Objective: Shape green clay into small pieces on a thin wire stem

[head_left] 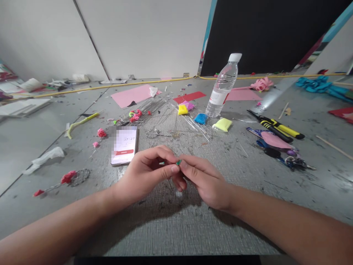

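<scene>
Both hands meet over the grey table (176,228) near its front. My left hand (146,173) and my right hand (204,180) pinch a tiny green piece (178,162) between their fingertips. A thin wire seems to run from it under the left fingers, with a small green bit showing at the left; I cannot tell more. A phone (124,145) with a lit screen lies just left of the hands.
Behind the hands lie a bundle of thin wires (165,117), yellow clay (182,109), blue clay (200,118), pale green clay (223,124) and a water bottle (223,86). Yellow-black cutters (275,127), scissors and keys sit right. Red clay flowers on wire (68,177) lie left.
</scene>
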A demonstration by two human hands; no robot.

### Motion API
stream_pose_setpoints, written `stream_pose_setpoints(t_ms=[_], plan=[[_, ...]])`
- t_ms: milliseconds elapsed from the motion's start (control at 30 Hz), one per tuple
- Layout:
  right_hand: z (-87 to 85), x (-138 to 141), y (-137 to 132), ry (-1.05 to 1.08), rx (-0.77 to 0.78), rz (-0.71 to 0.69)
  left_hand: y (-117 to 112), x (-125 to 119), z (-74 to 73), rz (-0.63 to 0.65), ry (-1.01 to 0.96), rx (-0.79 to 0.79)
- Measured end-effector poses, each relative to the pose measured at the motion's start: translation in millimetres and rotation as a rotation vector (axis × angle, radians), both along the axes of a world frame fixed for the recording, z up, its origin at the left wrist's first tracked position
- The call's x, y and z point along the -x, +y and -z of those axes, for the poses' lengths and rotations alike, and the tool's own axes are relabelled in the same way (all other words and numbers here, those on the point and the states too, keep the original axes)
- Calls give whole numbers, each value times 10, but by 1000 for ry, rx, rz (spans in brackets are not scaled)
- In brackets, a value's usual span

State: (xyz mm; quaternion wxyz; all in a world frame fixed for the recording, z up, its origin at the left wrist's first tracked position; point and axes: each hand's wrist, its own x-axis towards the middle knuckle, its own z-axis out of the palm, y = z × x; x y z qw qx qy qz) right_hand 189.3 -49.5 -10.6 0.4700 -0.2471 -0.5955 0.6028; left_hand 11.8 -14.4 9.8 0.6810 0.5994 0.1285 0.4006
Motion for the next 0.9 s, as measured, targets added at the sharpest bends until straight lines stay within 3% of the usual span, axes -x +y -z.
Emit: stream_pose_setpoints(t_ms=[900], plan=[[105,13,16,139,43,-40,6,19,-1,-11,21,-98]])
